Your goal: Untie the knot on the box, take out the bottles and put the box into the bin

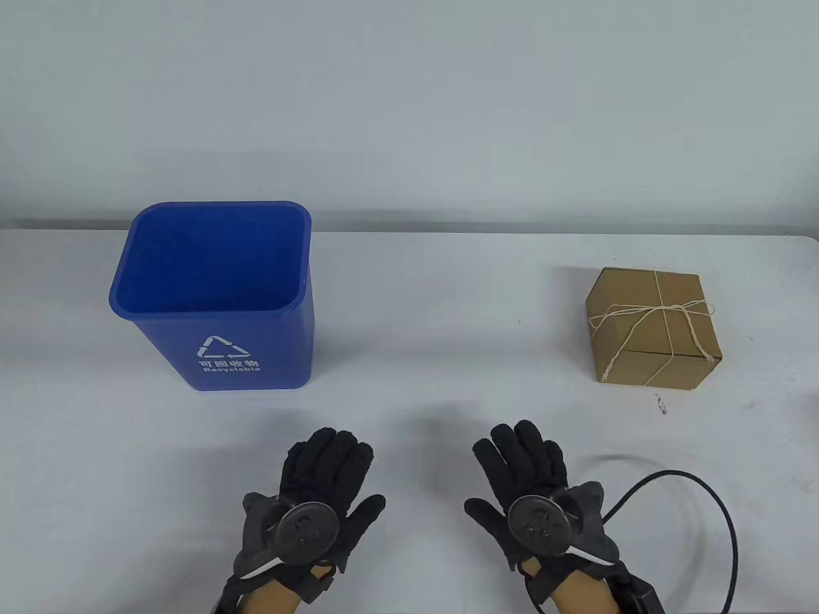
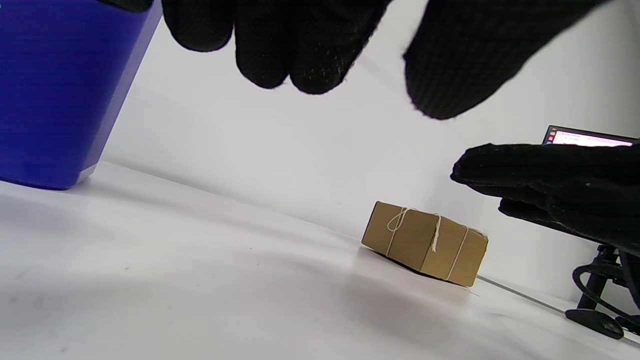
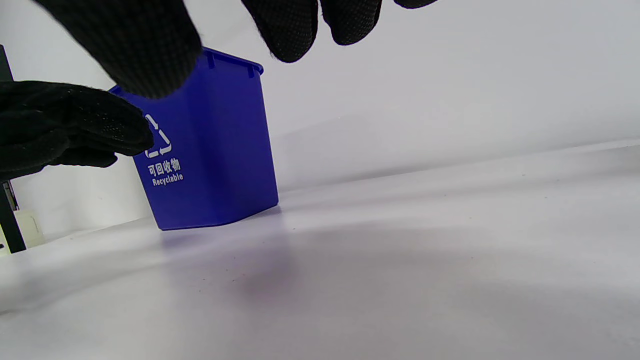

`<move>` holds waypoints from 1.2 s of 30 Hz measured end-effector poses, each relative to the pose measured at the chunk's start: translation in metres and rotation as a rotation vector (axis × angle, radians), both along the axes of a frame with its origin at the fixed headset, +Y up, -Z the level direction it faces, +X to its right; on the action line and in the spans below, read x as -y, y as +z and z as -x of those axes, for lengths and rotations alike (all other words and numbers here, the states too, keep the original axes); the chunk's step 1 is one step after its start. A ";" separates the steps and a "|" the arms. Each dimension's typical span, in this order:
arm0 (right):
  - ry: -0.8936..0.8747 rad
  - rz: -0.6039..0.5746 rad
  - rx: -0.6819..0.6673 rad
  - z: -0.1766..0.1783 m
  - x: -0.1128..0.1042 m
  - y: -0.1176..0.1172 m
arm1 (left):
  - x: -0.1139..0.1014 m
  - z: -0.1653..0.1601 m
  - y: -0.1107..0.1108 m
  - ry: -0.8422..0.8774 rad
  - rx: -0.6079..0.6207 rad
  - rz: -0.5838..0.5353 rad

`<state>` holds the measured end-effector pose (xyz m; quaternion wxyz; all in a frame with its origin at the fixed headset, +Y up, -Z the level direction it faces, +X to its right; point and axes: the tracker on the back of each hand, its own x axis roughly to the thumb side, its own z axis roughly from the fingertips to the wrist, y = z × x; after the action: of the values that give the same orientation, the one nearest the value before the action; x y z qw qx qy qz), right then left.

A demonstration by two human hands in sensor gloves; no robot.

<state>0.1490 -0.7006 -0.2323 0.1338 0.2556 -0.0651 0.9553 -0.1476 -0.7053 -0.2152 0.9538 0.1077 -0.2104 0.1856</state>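
A brown cardboard box [image 1: 652, 326] stands on the white table at the right, closed and tied crosswise with pale string; a bow knot [image 1: 681, 308] lies on its top. The left wrist view shows the same box [image 2: 425, 243] further off. An empty blue recycling bin [image 1: 214, 291] stands upright at the left; the right wrist view shows the bin [image 3: 210, 145] too. My left hand [image 1: 323, 476] and right hand [image 1: 521, 470] hover side by side near the table's front edge, fingers relaxed, holding nothing. No bottles are visible.
A black cable [image 1: 704, 505] loops across the table at the front right, beside my right wrist. A small dark scrap [image 1: 659, 404] lies just in front of the box. A monitor [image 2: 590, 136] and a black stand [image 2: 597, 300] sit beyond the table's right end.
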 end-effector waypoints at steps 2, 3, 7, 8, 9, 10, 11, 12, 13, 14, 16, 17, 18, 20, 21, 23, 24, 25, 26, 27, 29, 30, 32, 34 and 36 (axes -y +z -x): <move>0.000 0.005 -0.001 0.000 0.000 0.000 | 0.000 0.000 0.000 0.001 0.000 0.006; -0.001 0.006 -0.003 0.001 0.000 -0.001 | 0.001 0.000 0.000 0.001 -0.001 0.010; -0.005 -0.006 -0.007 0.001 -0.001 0.001 | 0.001 0.000 -0.001 0.001 0.000 0.014; -0.011 -0.007 -0.008 0.000 -0.002 0.001 | 0.001 0.000 0.000 -0.005 0.000 0.016; -0.012 -0.006 -0.008 0.000 -0.002 0.001 | 0.001 -0.001 0.000 -0.007 -0.001 0.016; -0.012 -0.005 -0.008 0.000 -0.001 0.001 | 0.000 0.000 0.000 -0.007 -0.004 0.014; -0.011 -0.003 -0.009 0.000 -0.001 0.001 | 0.000 0.000 0.000 -0.005 -0.007 0.011; -0.010 0.001 -0.011 0.001 -0.001 0.001 | 0.000 0.001 0.000 -0.003 -0.009 0.007; -0.009 0.004 -0.013 0.001 0.000 0.000 | 0.000 0.001 0.000 -0.002 -0.010 0.007; -0.009 0.007 -0.014 0.001 0.000 0.000 | 0.000 0.001 0.000 -0.002 -0.011 0.011; -0.009 0.007 -0.015 0.001 0.000 0.001 | 0.001 0.000 -0.001 -0.005 -0.007 0.017; -0.009 0.004 -0.014 0.001 0.000 0.001 | 0.001 0.000 0.000 -0.009 -0.006 0.018; -0.009 0.004 -0.014 0.001 0.000 0.001 | 0.001 0.000 0.000 -0.010 -0.005 0.015; -0.012 0.007 -0.014 0.001 0.000 0.000 | 0.001 0.000 0.000 -0.010 -0.006 0.010; -0.012 0.011 -0.015 0.001 0.000 0.000 | 0.001 0.000 0.000 -0.008 -0.006 0.011; -0.013 0.012 -0.015 0.001 0.000 0.000 | 0.001 0.000 -0.001 -0.005 -0.007 0.015; -0.012 0.011 -0.015 0.001 0.000 0.000 | 0.001 0.000 -0.001 -0.005 -0.008 0.015; -0.014 0.011 -0.013 0.001 0.000 0.000 | 0.001 0.001 -0.001 -0.003 -0.010 0.017; -0.018 0.014 -0.014 0.001 0.000 -0.001 | 0.001 0.001 -0.002 -0.002 -0.012 0.019; -0.020 0.016 -0.015 0.001 0.000 -0.001 | 0.000 0.002 -0.002 0.000 -0.016 0.019; -0.017 0.017 -0.019 0.001 0.000 -0.002 | 0.000 0.002 -0.003 0.002 -0.017 0.018; -0.017 0.016 -0.018 0.001 0.000 -0.002 | -0.001 0.002 -0.004 0.003 -0.017 0.017; -0.016 0.013 -0.011 -0.001 0.000 -0.002 | -0.001 0.002 -0.005 0.003 -0.015 0.017; -0.012 0.022 -0.001 -0.003 0.002 -0.003 | -0.001 0.002 -0.006 0.009 -0.014 0.023; -0.002 0.039 0.009 -0.004 0.004 -0.005 | 0.000 0.002 -0.008 0.016 -0.013 0.036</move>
<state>0.1535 -0.7051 -0.2369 0.1396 0.2486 -0.0474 0.9573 -0.1497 -0.7051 -0.2236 0.9554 0.0933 -0.2001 0.1961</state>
